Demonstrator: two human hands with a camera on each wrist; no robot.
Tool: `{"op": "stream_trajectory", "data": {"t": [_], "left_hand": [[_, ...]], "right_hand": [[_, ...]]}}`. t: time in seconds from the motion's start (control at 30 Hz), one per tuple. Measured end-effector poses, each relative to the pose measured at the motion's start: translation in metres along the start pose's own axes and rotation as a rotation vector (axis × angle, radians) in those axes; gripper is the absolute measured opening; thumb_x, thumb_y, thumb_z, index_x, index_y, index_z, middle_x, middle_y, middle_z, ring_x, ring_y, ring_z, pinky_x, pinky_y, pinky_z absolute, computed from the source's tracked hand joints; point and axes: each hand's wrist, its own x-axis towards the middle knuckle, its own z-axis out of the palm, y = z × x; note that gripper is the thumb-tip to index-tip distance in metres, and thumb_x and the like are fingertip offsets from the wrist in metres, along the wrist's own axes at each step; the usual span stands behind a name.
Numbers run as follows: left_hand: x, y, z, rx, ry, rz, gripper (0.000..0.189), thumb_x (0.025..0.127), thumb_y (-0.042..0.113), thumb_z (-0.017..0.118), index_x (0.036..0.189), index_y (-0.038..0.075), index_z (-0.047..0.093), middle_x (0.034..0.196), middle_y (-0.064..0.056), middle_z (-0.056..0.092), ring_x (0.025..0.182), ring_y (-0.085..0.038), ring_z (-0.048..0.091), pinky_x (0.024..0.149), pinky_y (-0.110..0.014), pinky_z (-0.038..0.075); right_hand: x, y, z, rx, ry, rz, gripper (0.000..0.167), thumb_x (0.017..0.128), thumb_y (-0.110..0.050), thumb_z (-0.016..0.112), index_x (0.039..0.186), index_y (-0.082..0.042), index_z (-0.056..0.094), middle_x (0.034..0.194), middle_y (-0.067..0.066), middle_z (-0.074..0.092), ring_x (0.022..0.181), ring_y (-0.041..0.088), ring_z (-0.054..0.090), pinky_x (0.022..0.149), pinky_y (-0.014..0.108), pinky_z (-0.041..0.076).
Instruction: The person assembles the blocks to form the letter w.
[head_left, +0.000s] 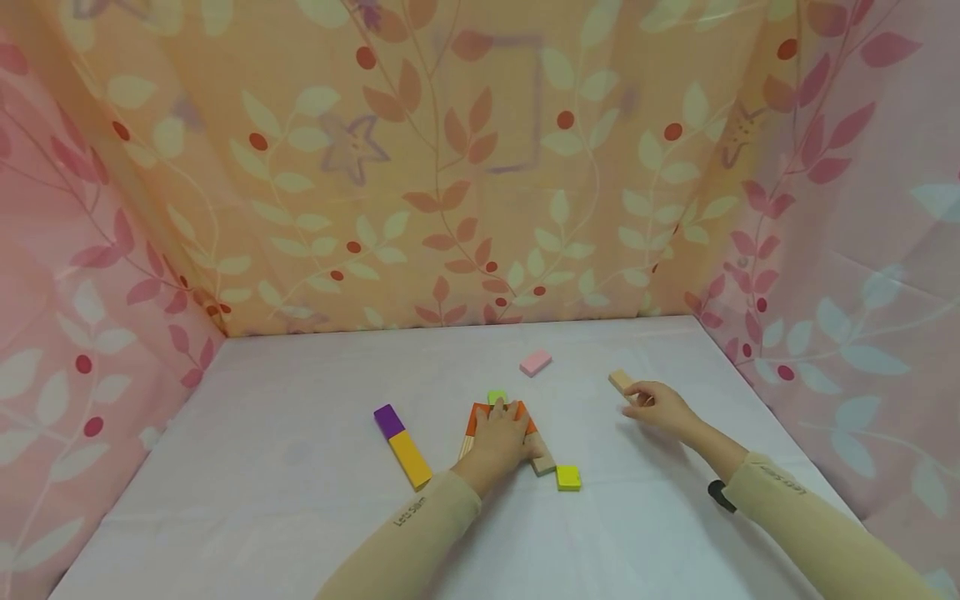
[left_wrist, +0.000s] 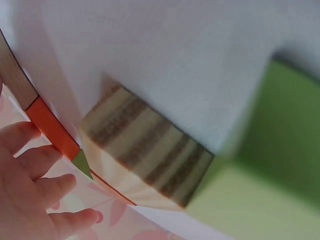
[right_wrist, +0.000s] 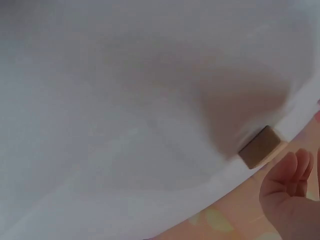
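Note:
My left hand (head_left: 495, 437) rests with spread fingers over a cluster of blocks in the middle of the table. Orange blocks (head_left: 476, 417) show at both sides of it, with a light green block (head_left: 497, 397) beyond the fingertips. A plain wooden block (head_left: 543, 463) slants down on the right. In the left wrist view, those fingertips lie along an orange block (left_wrist: 52, 126), and a brown-striped block (left_wrist: 147, 145) stands nearby. On the right, my right hand (head_left: 658, 408) pinches the near end of another wooden block (head_left: 621, 381) between thumb and fingers, partly hiding it.
A yellow block (head_left: 568, 478) lies beside the slanting wooden block. Left of the cluster, a purple block (head_left: 388, 421) and an orange-yellow block (head_left: 410, 460) lie end to end. A pink block (head_left: 536, 362) sits farther back. Patterned curtains (head_left: 450, 250) border the white table (head_left: 262, 500).

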Motion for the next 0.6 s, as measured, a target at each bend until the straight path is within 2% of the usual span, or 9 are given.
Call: {"op": "stream_trajectory", "data": {"t": [0.1,0.2,0.3,0.47,0.6], "left_hand": [[0.001,0.000,0.000,-0.004,-0.004,-0.002,0.071,0.085,0.061,0.059,0.143,0.020,0.051,0.150,-0.003,0.043,0.140,-0.028,0.034,0.108,-0.053,0.032],[0.001,0.000,0.000,-0.006,-0.007,-0.003,0.071,0.085,0.060,0.058,0.143,0.020,0.051,0.150,-0.003,0.043,0.140,-0.028,0.033,0.108,-0.053,0.032],[0.001,-0.001,0.000,-0.018,-0.013,-0.005,0.072,0.085,0.060,0.059,0.144,0.019,0.050,0.151,-0.003,0.042,0.141,-0.028,0.033,0.109,-0.053,0.031],[0.001,0.000,0.002,-0.029,-0.016,-0.007,0.072,0.085,0.060,0.059,0.144,0.019,0.049,0.151,-0.003,0.041,0.141,-0.028,0.032,0.109,-0.053,0.031],[0.001,0.000,0.002,-0.027,-0.013,-0.006,0.073,0.085,0.060,0.058,0.144,0.019,0.049,0.151,-0.003,0.041,0.141,-0.028,0.032,0.109,-0.053,0.031]], "right_hand": [[-0.001,0.008,-0.005,-0.060,0.051,0.053,0.049,0.084,-0.013,0.074,0.121,0.012,0.056,0.095,0.023,0.054,0.090,0.036,0.054,0.072,0.043,0.047],[-0.001,0.012,-0.009,-0.100,0.056,0.120,0.060,0.086,-0.018,0.073,0.131,0.012,0.048,0.108,0.036,0.050,0.099,0.046,0.051,0.079,0.053,0.046],[0.002,0.016,-0.012,-0.116,-0.003,0.163,0.067,0.087,-0.022,0.072,0.135,0.014,0.042,0.112,0.040,0.048,0.101,0.048,0.051,0.083,0.057,0.045],[0.007,0.023,-0.016,-0.093,-0.145,0.232,0.075,0.089,-0.027,0.071,0.138,0.016,0.035,0.114,0.040,0.051,0.100,0.042,0.053,0.086,0.054,0.046],[0.011,0.031,-0.017,-0.055,-0.182,0.260,0.082,0.085,-0.035,0.074,0.139,0.013,0.036,0.117,0.038,0.050,0.100,0.039,0.052,0.085,0.051,0.046]]}}
